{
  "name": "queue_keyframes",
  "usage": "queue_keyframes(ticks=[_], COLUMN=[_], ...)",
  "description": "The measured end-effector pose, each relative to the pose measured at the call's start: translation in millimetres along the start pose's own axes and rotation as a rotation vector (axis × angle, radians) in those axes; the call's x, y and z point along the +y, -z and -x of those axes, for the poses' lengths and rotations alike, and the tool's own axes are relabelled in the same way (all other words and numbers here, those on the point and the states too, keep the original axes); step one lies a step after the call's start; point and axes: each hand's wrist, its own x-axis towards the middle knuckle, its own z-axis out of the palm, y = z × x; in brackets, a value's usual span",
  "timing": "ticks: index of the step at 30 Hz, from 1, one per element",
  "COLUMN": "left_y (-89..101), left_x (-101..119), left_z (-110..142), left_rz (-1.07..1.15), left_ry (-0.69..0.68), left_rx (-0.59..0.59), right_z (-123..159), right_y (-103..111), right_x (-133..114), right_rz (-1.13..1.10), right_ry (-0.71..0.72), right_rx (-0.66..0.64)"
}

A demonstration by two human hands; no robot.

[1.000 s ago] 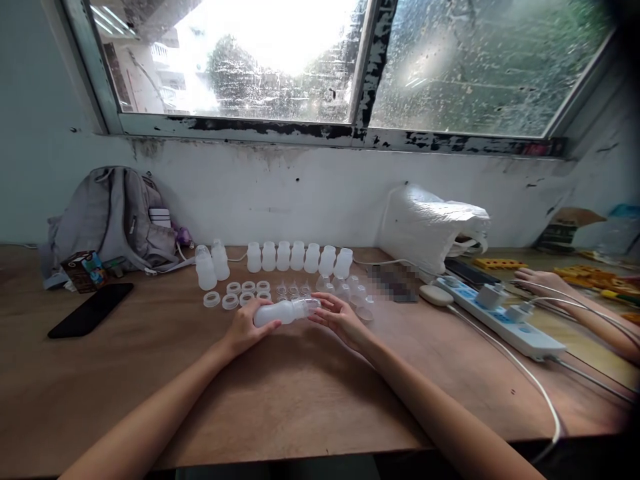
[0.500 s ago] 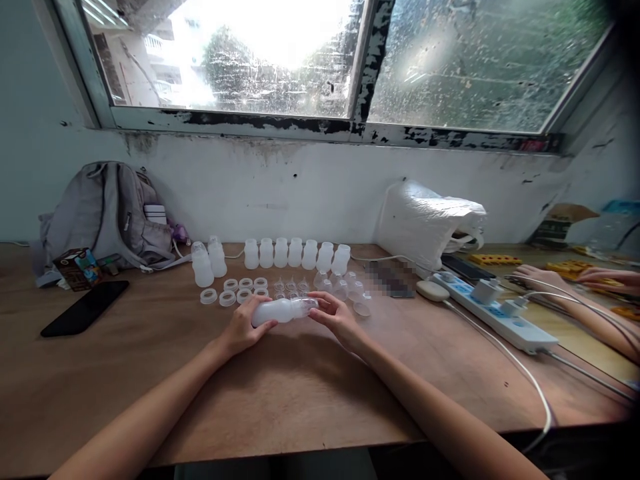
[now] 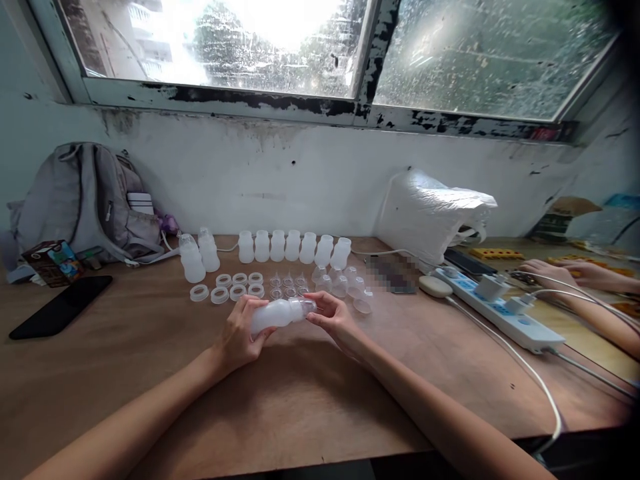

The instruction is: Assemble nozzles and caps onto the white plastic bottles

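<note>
One frosted bottle (image 3: 273,316) is held nearly sideways over the counter (image 3: 300,413), its body wrapped by the left hand (image 3: 240,333) and its transparent cap (image 3: 303,307) pinched at the far end by the fingertips of the right hand (image 3: 336,319). The grip looks lopsided — a full grasp on the smooth body, only a light one on the cap — so an uneven push could make the cap slip or seat crookedly. Whether it is fully seated, I cannot tell. Squeezing harder might flex the bottle, if its wall is soft, and spoil the fit. Just beyond the fingers lie two rows of small transparent teats (image 3: 289,292), with loose domes (image 3: 339,287) to their right and white rings (image 3: 199,298) to their left; a dropped bottle or a dipping knuckle could scatter them, and the teats look light enough to roll. Behind stand seven uncapped bottles (image 3: 277,247), set close together, so one knocked over could tip its neighbours. Two capped bottles (image 3: 191,260) stand upright to the left, near enough to each other that a careless sleeve or wrist might topple both. Farther right, a white power strip (image 3: 527,330) trails cords; a forearm swinging wide could snag one and drag it across the counter.
</note>
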Motion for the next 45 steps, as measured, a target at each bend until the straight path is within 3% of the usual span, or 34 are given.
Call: queue_keyframes(ticks=[9,17,20,23,28,32,39,45], left_y=[-1.3,-2.7,-2.8,-1.6,-2.4,-9.1,-10.9,23.5], left_x=[0.5,19.0,20.6,17.8,11.3,6.4,3.6,25.7], left_z=[-1.8,0.2,-1.6,-5.6,-9.5,-8.0,-4.1,-33.3], left_rz=[-0.018,0.084,0.156,0.260,0.413,0.271,0.013,0.104], left_ry=[-0.006,-0.047,0.009,0.157,0.357,0.386,0.354,0.195], left_rx=[-0.036,-0.346,-0.373,-0.391,-0.375,-0.327,-0.397,-0.177], right_z=[0.4,1.7,2.1,4.6,7.9,6.0,1.4,0.5], right_y=[4.8,5.1,3.4,-1.2,-7.7,-5.4,4.6,10.2], right_x=[-3.1,-17.5,-19.9,-20.4,-14.6,-7.7,-4.4,-8.3], right_rz=[0.008,-0.039,-0.028,-0.016,-0.007,0.013,0.067,0.078], right_ry=[0.014,0.078,0.093,0.089,0.048,0.032,0.103,0.170], right_rx=[-0.001,0.068,0.045,-0.002,-0.042,0.005,0.169,0.251])
